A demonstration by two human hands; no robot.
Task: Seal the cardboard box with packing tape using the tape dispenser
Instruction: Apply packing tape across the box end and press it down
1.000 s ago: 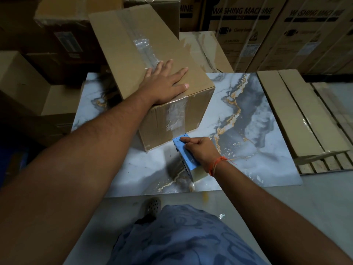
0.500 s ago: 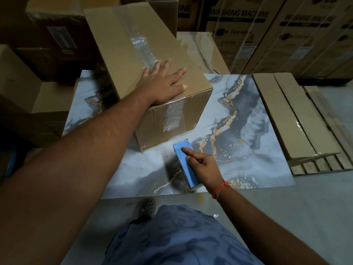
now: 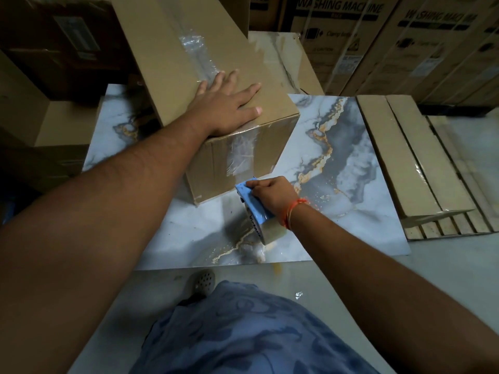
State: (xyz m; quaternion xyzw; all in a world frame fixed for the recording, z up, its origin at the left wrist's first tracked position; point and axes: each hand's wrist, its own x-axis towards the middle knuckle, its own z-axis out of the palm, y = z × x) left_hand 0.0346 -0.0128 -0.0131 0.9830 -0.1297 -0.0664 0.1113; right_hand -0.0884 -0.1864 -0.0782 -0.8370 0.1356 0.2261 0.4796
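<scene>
Cardboard box (image 3: 172, 63) under flat left hand (image 3: 225, 107), right hand (image 3: 272, 197) clamping tape dispenser (image 3: 252, 206) (blue) — stacked cartons (image 3: 405, 41) behind

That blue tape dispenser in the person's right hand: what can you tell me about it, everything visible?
The tape dispenser has a flat light-blue body, plastic by its look, with a roll of clear packing tape at its near end. The right hand grips it from the right side. Its far tip sits at the lower edge of the cardboard box, just below the clear tape strip running down the box's end. It slants above the marble-patterned slab.
</scene>
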